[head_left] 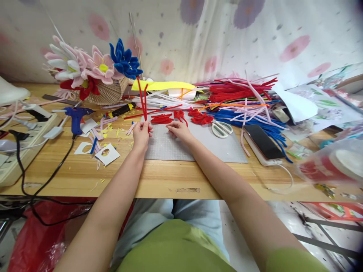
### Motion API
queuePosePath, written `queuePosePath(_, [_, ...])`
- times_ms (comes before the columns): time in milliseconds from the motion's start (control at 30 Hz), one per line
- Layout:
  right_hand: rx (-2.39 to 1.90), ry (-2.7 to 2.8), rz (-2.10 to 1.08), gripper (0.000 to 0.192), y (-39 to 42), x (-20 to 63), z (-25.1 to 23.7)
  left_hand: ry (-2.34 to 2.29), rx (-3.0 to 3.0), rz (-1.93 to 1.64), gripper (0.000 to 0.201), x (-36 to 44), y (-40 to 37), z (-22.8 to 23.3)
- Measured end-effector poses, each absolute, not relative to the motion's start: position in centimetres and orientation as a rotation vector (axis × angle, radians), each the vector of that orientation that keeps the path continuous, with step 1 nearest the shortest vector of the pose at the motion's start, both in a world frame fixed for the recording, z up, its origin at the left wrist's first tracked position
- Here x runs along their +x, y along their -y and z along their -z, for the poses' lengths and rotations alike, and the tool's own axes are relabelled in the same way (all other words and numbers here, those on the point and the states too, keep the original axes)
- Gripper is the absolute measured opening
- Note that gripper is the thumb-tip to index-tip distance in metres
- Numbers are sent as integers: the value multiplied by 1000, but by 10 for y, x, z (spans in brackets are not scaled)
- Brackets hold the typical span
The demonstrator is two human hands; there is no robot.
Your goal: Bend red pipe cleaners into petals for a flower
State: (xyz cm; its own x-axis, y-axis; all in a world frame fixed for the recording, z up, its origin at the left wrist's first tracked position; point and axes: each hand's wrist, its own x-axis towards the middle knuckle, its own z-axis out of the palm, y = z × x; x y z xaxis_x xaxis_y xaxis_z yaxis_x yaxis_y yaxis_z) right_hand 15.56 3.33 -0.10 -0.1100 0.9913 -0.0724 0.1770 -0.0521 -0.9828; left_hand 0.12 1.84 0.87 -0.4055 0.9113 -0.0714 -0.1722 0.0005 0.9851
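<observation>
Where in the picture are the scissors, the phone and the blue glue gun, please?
scissors (pixel 222 129), head view, on the white handles.
phone (pixel 262 141), head view, middle of the dark screen.
blue glue gun (pixel 76 118), head view, on the body above the handle.

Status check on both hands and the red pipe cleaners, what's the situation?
Left hand shut on red pipe cleaners, held upright. Right hand open, resting on grey mat beside bent red pieces. Scissors lie right of it, apart.
</observation>
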Motion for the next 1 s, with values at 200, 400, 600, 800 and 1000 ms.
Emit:
queuePosePath(200, [-1525, 1939, -576, 17, -61, 146, -19, -1366, 833, -1582, 16, -1, -19, -6])
queuePosePath(400, [-1603, 2291, -62, 29, -77, 127, -21, -1379, 838, -1589, 16, -3, -20, -4])
queuePosePath(600, [-1634, 2304, 39, 33, -82, 125, -16, -1391, 739, -1622, 14, -6, -24, -3])
queuePosePath(800, [-1536, 2257, 7, 33, -78, 133, -20, -1392, 701, -1610, 13, -8, -25, -1])
queuePosePath(1000, [-1293, 2052, -269, 21, -55, 141, -16, -1304, 746, -1573, 12, -2, -21, -1])
